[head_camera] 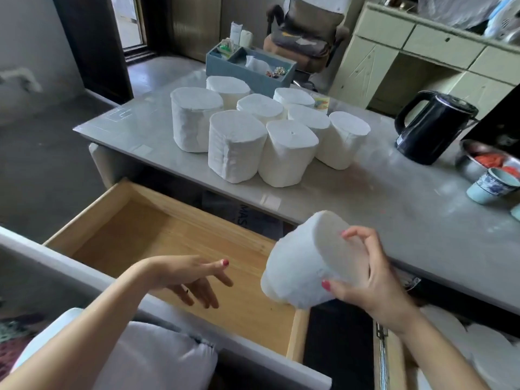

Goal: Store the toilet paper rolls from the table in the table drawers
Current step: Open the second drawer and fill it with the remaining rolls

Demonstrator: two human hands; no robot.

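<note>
Head view looks down over a grey table (394,209) with a wooden drawer (157,235) pulled wide out from under its near edge. The right hand (368,280) is wrapped around one white toilet paper roll (306,263), thumb at the lower side, fingers curled over the flat end; the roll is tilted and held in the air above the drawer's right front corner, just off the table's edge. The left hand (194,277) carries nothing: its fingers are spread loosely and it hangs over the front part of the drawer, palm turned toward the roll. Bare wood shows across the visible drawer bottom.

On the table, well behind the hands, eight more rolls (253,130) stand upright on their ends in a tight cluster, many touching their neighbours. Behind them sits a blue-grey organiser box (242,71) with small items inside. To the right stand a black kettle (433,125), a metal bowl (478,159) with something orange-red in it, and a blue-and-white cup (492,187). At the lower right, a second drawer (394,356) is partly open with white shapes inside, too cropped to identify.
</note>
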